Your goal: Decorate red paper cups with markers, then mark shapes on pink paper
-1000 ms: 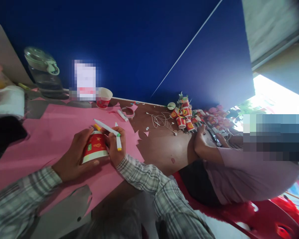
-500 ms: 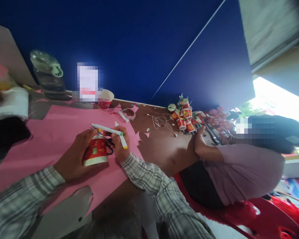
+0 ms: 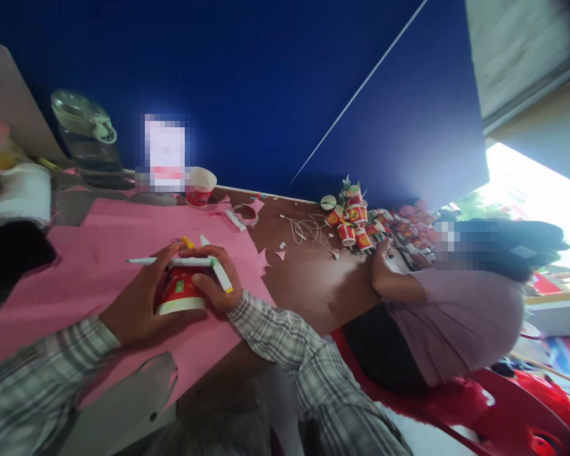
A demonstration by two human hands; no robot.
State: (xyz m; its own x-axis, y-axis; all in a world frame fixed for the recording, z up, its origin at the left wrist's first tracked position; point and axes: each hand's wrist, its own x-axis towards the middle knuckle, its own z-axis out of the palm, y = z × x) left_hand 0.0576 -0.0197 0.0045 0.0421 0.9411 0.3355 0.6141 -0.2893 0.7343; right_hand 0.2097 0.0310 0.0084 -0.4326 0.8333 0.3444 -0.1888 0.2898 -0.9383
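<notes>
The right hand (image 3: 215, 288) is swinging its green-tipped marker (image 3: 171, 261) level over the red paper cup (image 3: 180, 292), gripping it alongside 1 yellow-tipped marker (image 3: 221, 275). The left hand (image 3: 133, 310) is clasping the cup on the pink paper sheet (image 3: 99, 247)

Left hand (image 3: 132, 308): cup (image 3: 180, 295); right hand (image 3: 217, 288): markers (image 3: 180, 261)

We count at least three markers (image 3: 171, 261), two red cups (image 3: 180, 292) near us, one far cluster of cups (image 3: 349, 228), one pink sheet (image 3: 114, 234) and one jug (image 3: 83, 136).
</notes>
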